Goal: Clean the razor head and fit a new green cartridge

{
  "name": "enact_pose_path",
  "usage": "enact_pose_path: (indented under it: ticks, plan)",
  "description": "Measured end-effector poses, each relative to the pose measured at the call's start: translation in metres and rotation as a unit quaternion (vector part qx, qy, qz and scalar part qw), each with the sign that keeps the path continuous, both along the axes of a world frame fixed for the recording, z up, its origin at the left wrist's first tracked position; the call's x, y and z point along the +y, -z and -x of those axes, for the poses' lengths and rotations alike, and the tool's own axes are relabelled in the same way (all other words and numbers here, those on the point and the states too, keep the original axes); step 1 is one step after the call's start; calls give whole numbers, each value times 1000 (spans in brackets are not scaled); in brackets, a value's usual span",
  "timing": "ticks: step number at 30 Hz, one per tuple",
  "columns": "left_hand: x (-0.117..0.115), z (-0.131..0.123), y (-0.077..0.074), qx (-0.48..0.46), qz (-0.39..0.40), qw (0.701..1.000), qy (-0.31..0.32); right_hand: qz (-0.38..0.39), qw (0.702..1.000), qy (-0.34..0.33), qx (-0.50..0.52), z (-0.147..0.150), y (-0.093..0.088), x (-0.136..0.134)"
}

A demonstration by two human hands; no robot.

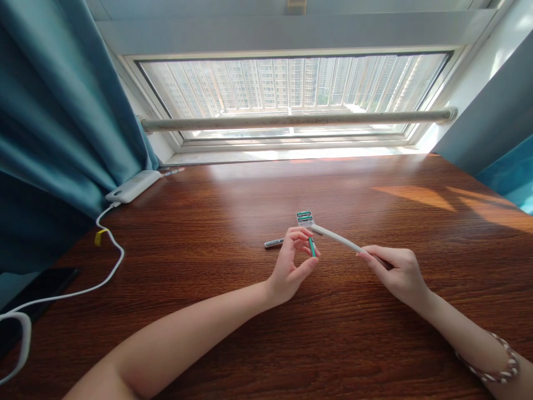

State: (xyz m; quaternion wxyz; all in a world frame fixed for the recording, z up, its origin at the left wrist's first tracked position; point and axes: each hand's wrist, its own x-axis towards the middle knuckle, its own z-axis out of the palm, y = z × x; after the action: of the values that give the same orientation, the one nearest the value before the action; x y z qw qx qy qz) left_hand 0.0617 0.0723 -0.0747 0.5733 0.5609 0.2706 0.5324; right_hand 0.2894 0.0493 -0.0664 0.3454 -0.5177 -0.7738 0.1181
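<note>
Between the thumb and fingers of my left hand (293,264) is a small green razor blade cartridge (312,246), pinched by its ends. My right hand (397,272) is closed round the dark end of a long pale brush (339,238). The brush's bristles (317,232) point down, close to my left fingertips; I cannot tell whether they touch anything. Beyond my left hand, a clear tray of green razor cartridges (305,218) lies on the table. A grey razor handle (273,243) lies behind my left hand, partly hidden by it.
The brown wooden table (233,328) runs up to a window with a metal bar (291,120) across it. At the left lie a white power bank (134,186), its white cable (120,258) and a dark flat device (45,291). A blue curtain (62,111) hangs there.
</note>
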Motion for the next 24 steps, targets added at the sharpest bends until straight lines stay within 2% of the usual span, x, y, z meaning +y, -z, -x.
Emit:
enact_pose_path:
  ticks: [4, 7, 9, 11, 13, 15, 17, 19, 24]
  plan:
    - [0, 1, 0, 5, -18, 1000, 6, 2, 999, -39, -5, 0, 0, 0]
    - [-1, 1, 0, 7, -20, 1000, 19, 4, 1000, -2, -10, 0, 1, 0]
    - [-1, 0, -1, -10, 7, 1000, 27, -4, 1000, 20, -3, 0, 2, 0]
    - [1, -3, -1, -50, 91, 994, 38, -11, 999, 31, 12, -1, 1, -1]
    - [5, -4, -1, -103, 224, 967, 68, -17, 999, 43, 21, -1, 0, -1]
    - [10, -4, -1, -153, 351, 916, 118, -24, 998, 51, 17, -1, -1, -2]
    - [15, -3, -1, -188, 429, 868, 162, -35, 998, 48, 7, 0, -1, -1]
    - [19, 0, 0, -207, 461, 843, 187, -52, 998, 36, -12, -1, 1, 0]
    - [23, 4, 0, -214, 471, 823, 234, -76, 994, 3, -75, -3, 7, 3]
